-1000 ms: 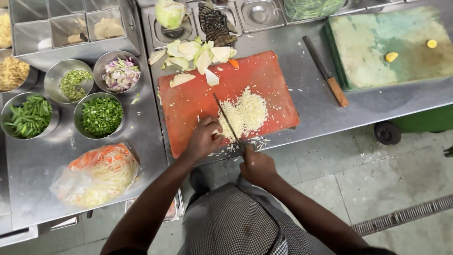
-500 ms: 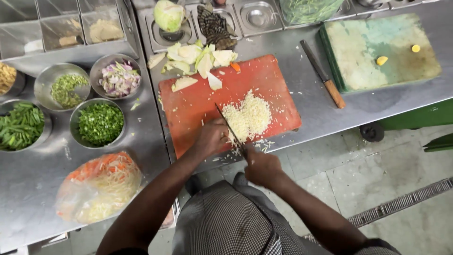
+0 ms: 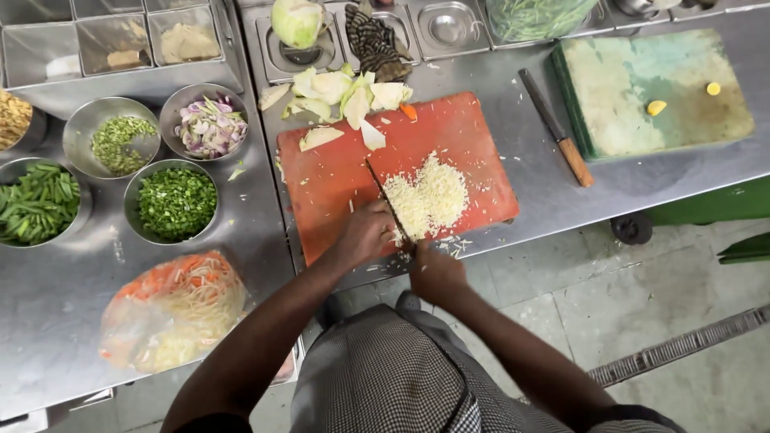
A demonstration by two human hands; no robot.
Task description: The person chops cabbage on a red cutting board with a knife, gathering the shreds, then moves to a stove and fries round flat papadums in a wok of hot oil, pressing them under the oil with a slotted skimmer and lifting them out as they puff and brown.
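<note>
A red cutting board (image 3: 321,188) lies on the steel counter. On it sits a heap of finely chopped cabbage (image 3: 429,200). My right hand (image 3: 435,271) grips the handle of a knife (image 3: 385,195) at the board's near edge, with the blade running up along the left side of the heap. My left hand (image 3: 367,232) rests on the board and on the blade just left of the heap. Larger cabbage pieces (image 3: 345,96) lie at the board's far edge, with a small orange carrot bit (image 3: 409,111).
Steel bowls at left hold chopped greens (image 3: 176,202), sliced onion (image 3: 211,127), green beans (image 3: 36,202). A plastic bag of shredded vegetables (image 3: 172,309) lies near left. A second knife (image 3: 556,139) and a green board (image 3: 654,92) are right. Half a cabbage (image 3: 297,20) is behind.
The view has shifted slightly. Both hands stay on the knife at the board's near edge; the blade has moved a little against the chopped heap.
</note>
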